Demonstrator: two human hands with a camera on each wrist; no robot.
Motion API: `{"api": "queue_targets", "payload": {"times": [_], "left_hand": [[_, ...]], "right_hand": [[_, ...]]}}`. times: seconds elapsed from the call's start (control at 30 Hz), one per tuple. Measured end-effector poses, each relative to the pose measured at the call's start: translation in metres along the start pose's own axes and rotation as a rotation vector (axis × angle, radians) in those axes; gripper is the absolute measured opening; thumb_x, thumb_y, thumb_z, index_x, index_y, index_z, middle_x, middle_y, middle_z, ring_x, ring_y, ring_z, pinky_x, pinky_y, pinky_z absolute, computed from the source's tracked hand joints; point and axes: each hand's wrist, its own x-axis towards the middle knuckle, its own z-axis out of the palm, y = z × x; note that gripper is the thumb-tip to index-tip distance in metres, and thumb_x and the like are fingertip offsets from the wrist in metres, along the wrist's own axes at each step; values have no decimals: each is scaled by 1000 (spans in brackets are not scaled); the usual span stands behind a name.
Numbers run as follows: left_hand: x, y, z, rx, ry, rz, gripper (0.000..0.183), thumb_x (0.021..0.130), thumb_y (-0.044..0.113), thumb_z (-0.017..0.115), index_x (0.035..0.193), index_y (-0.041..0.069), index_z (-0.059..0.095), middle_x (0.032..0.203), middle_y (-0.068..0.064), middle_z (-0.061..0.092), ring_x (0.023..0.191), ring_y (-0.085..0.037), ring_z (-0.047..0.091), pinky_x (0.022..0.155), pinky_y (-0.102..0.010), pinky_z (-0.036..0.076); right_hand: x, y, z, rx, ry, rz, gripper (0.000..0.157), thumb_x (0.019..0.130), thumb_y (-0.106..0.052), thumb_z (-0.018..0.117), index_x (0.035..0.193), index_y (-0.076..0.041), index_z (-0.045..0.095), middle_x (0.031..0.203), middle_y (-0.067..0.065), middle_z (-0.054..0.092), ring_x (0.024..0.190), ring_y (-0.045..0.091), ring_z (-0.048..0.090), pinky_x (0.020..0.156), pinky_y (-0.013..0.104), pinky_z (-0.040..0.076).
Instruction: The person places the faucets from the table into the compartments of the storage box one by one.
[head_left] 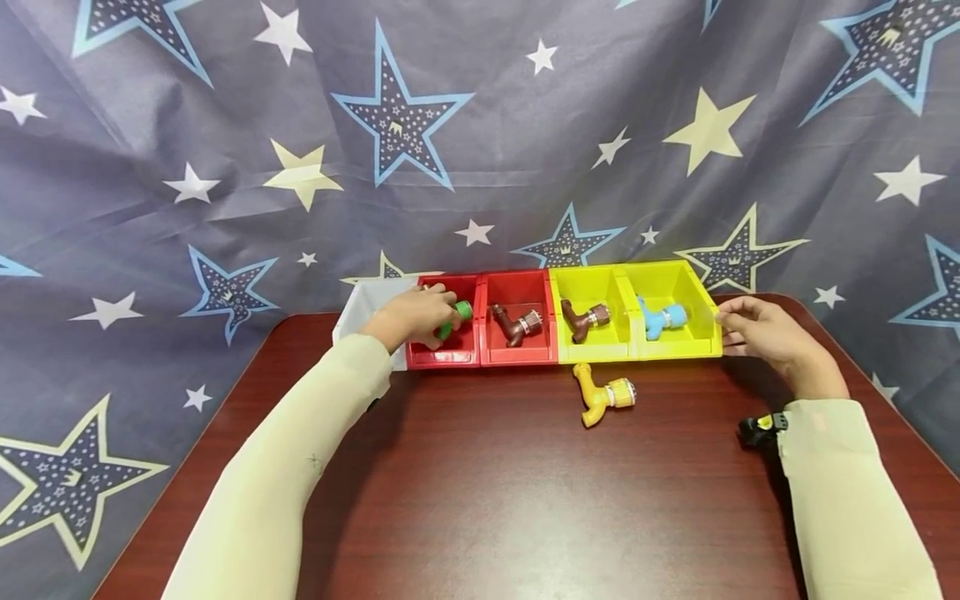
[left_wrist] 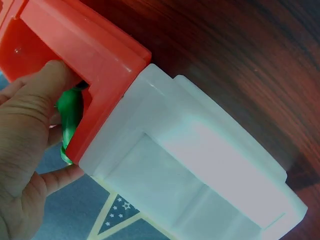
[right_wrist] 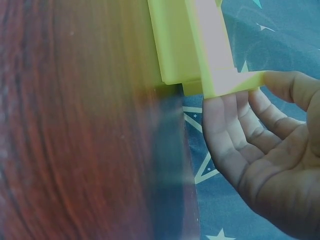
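Note:
My left hand [head_left: 422, 315] reaches into the left red bin [head_left: 444, 358], thumb and fingers around a green plastic tap [head_left: 463, 310]. The left wrist view shows part of the green tap [left_wrist: 71, 112] between thumb and fingers, the rest hidden by the hand and the bin wall. At the row's other end, my right hand [head_left: 772, 342] touches the outer side of the right yellow bin [head_left: 703, 321]. Seen from the right wrist, its fingers [right_wrist: 232, 130] lie fairly straight against that end, with the thumb at the edge.
A white bin [head_left: 360, 304] ends the row on the left. Brown taps lie in the second red bin [head_left: 517, 287] and left yellow bin [head_left: 588, 283]; a blue tap [head_left: 662, 318] lies in the right one. A yellow tap [head_left: 600, 396] rests on the table before the bins. Star-patterned cloth [head_left: 480, 200] hangs behind.

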Motion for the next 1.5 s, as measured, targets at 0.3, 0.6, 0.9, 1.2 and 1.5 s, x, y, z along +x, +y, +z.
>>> {"api": "queue_targets", "payload": {"times": [0.3,0.6,0.9,1.2,1.5], "left_hand": [[8,3,1,21,-93,-5,24,81,23,83,103,26,77,114,-7,61,111,-31,52,87,-51,50],[11,0,3,-46,-95,-4,31,81,21,84,111,23,78,115,-8,60,109,-31,51,92,-51,48],[9,-7,-4,-142,-58,66,31,79,17,85,109,16,78,106,-7,59,101,-31,53,88,-42,48],[9,-2,1,-108,-80,38,29,81,17,85,110,18,78,112,-9,56,104,-32,51,88,-47,49],[9,1,8,-121,-79,28,24,87,13,80,110,18,76,112,-11,55,105,-31,54,94,-43,48]], "right_hand": [[1,-1,3,26,-3,3,36,109,-22,48,132,6,41,103,3,57,84,17,65,79,36,60],[1,1,0,8,6,0,36,109,-23,49,131,5,42,104,3,56,85,17,65,80,36,60],[-2,0,0,12,-8,-7,37,109,-26,49,131,4,42,105,2,57,87,17,67,80,35,59],[0,1,-1,40,-11,0,36,109,-23,50,130,5,42,101,0,59,86,16,67,80,36,60],[0,2,-1,18,5,0,39,109,-25,50,133,5,41,102,2,59,86,17,66,80,36,60]]}}
